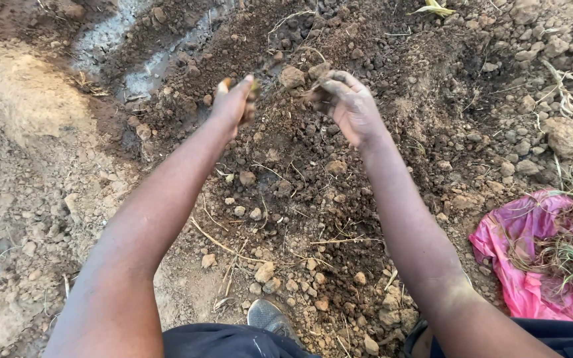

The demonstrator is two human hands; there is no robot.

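Soil is worked by hand over a dug bed.
A small soil-caked bit is pinched in the left hand (235,101); the right hand (346,103) is half curled, loosely cupped above the loose soil (300,166); clods are best crumbled finely.

1 head-worn camera looks steeply down, close over both outstretched arms, onto clumpy soil (300,185).

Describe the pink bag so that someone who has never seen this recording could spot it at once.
Look at the patch of dug brown soil strewn with clods, then go to its lower right edge, beside the person's right forearm. There lies a crumpled pink bag with a tangle of grass and roots on it. It is the only brightly coloured thing on the ground.
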